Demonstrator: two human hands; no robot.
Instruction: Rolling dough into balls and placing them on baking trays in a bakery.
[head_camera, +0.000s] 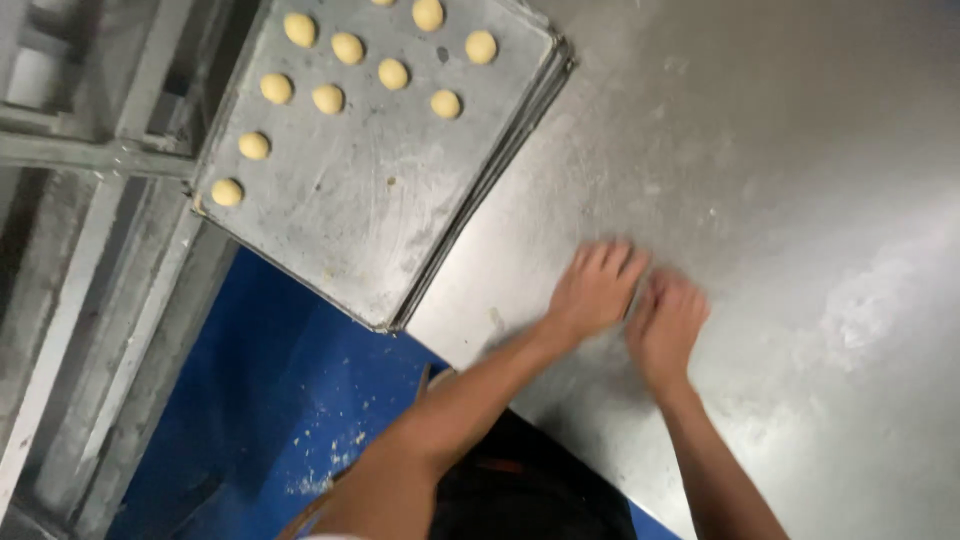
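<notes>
Two hands, left hand (596, 290) and right hand (665, 325), fingers spread flat, are being pressed on the floured worktop (780, 180) beside a tray (370, 200) of dough balls (328, 98).

Both hands (630, 305) motion-blurred; we cannot tell what lies under the palms; top dough balls (428, 13) cut by frame edge

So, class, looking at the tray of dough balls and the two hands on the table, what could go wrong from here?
1. The tray juts over the table edge above the blue floor; a knock from the left arm might tip it.
2. The dough balls lie loose, so they could roll if the tray tilts.
3. The left hand and right hand press side by side, blurred; whatever lies under them is hidden and could get squashed unevenly.
</notes>
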